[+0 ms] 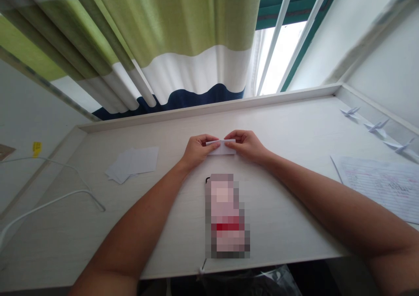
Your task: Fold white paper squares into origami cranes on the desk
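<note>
A small folded sheet of white paper [222,149] is held just above or on the desk, its long side running left to right. My left hand [199,149] pinches its left part between thumb and fingers. At the right part, my right hand [244,144] grips the paper the same way, thumb on the near face. The two thumbs are a short gap apart at the upper edge. Behind the paper, the fingertips are partly hidden. Nearer to me lies a blurred-out pinkish object [225,215], perhaps a phone, upright in the view.
White paper squares [139,161] lie in a loose pile at left, near a white cable [81,191]. Several folded paper figures [376,126] line the right edge, above a written lined sheet [382,184]. A raised rim [209,107] borders the desk's back, below a curtain [183,21].
</note>
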Demonstrator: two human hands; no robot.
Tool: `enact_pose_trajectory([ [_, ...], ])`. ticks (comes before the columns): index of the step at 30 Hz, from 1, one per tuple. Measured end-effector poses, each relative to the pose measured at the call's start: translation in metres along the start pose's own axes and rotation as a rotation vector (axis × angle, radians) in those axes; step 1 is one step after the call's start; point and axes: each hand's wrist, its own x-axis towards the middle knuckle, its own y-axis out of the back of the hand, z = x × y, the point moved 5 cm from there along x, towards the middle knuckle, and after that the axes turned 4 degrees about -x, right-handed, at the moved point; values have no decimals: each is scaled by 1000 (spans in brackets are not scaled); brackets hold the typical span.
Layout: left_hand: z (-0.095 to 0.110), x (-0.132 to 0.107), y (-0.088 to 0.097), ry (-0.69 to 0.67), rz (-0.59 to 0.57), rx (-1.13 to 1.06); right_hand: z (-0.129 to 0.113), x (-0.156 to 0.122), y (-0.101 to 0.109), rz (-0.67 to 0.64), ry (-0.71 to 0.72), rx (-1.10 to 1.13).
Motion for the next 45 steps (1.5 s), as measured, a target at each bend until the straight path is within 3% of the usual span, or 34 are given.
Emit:
enact_pose_trajectory([
  [6,0,0,-1,8,-44,26,-4,0,0,-16,49,-105],
  [15,4,-1,-4,15,-63,30,-5,-2,0,-4,69,-87],
  [26,0,1,-4,82,-75,-32,-2,-2,1,-6,-32,-18],
  [45,2,-1,-5,87,-105,5,-1,0,1,-53,-53,34],
])
